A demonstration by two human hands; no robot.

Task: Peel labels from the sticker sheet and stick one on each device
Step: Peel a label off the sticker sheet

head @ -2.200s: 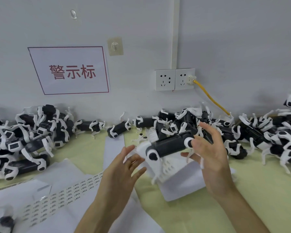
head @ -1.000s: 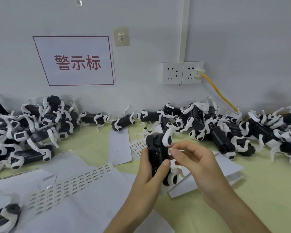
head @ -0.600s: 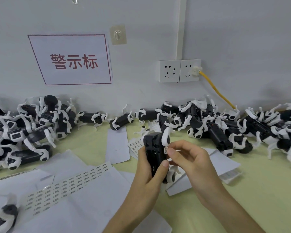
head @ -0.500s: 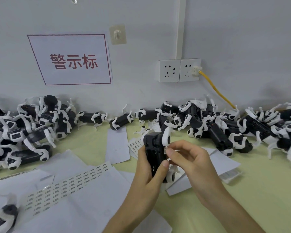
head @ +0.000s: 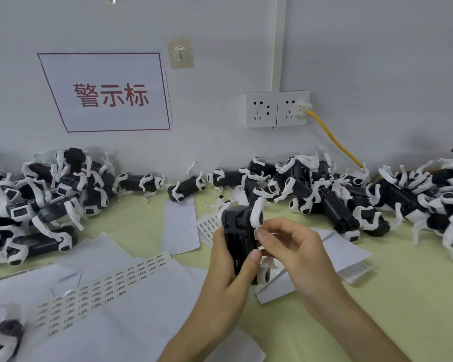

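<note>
Table (head: 377, 322) cluttered w/ papers (head: 147, 317), sticker sheet (head: 102, 286), devices (head: 332, 210) heaped along wall (head: 377, 74).

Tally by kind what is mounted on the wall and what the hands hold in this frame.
Sign: 1
Hooks: 2, one cut by the top edge
Sockets: 2
Plug: 1
Conduit: 1
Device, in left hand: 1
Label, pinched by right hand: 1
Total: 9
</note>
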